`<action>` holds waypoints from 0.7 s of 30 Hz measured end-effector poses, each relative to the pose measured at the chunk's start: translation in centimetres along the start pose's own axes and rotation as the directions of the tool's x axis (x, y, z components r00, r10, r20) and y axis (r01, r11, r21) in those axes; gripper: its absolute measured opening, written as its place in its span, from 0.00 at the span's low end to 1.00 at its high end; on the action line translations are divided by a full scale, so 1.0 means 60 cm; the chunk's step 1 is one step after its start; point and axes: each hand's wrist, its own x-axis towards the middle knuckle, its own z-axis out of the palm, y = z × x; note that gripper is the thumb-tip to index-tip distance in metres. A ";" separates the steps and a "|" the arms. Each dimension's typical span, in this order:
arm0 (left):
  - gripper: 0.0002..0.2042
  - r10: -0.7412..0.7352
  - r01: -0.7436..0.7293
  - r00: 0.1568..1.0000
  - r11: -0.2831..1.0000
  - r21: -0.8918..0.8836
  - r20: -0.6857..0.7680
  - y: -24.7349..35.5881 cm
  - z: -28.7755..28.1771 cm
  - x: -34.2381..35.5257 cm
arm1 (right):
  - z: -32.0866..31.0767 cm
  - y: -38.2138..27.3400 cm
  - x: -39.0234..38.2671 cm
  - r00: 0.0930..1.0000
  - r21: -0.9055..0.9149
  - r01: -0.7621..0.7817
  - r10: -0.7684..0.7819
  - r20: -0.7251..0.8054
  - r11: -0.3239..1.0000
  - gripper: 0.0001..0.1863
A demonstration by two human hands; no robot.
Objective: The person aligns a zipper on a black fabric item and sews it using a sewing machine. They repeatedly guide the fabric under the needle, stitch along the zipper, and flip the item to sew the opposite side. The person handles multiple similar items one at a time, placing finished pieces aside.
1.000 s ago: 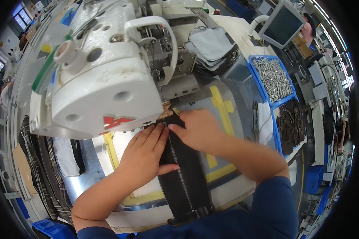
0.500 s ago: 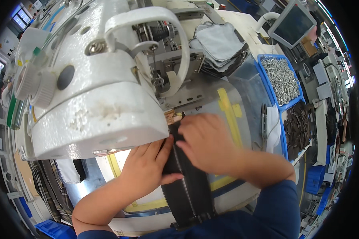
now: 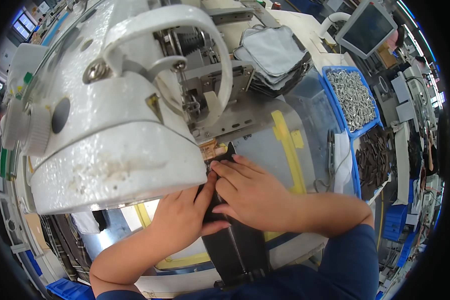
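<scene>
A long black strip of material with a metal zipper [image 3: 228, 247] runs from my body up to the work area of a white sewing machine [image 3: 117, 167]. My left hand [image 3: 182, 212] presses on its left side, thumb stretched across the zipper; some fingertips are hidden under the machine head. On the strip's upper right part lies my right hand [image 3: 252, 195], fingers extended and flat, their tips near the zipper line. The two hands nearly touch at the fingertips. Just beyond them is a small copper-coloured metal part [image 3: 212, 150], close to the strip's far end.
A stack of grey and black fabric pieces [image 3: 275, 52] lies behind the metal plate. To the right, a blue tray [image 3: 352, 132] holds metal pulls and dark pieces. Thread snips [image 3: 330, 150] lie beside it. Yellow tape [image 3: 289, 150] marks the table. A monitor [image 3: 367, 27] stands far right.
My right hand has come down and left, from raised and blurred to flat on the strip. My left hand has stayed nearly in place. The machine head appears slightly lower and further left.
</scene>
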 end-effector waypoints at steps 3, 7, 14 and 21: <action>0.51 0.000 0.000 1.000 1.000 0.006 -0.006 0.000 0.001 -0.001 | -0.003 -0.002 0.000 1.000 0.040 -0.022 0.022 -0.003 0.999 0.33; 0.51 0.061 -0.057 0.997 0.994 0.096 -0.048 0.002 -0.005 0.004 | 0.006 0.000 -0.001 0.997 0.124 -0.069 0.073 -0.026 0.990 0.34; 0.55 0.012 -0.009 0.999 0.998 0.062 -0.045 0.000 0.011 -0.002 | -0.078 0.005 -0.053 0.980 0.089 -0.184 0.189 -0.054 0.979 0.23; 0.52 -0.004 0.008 0.998 0.998 0.067 -0.065 -0.002 0.017 -0.008 | -0.221 0.162 -0.242 0.542 -0.002 -0.823 0.784 -0.303 0.569 0.13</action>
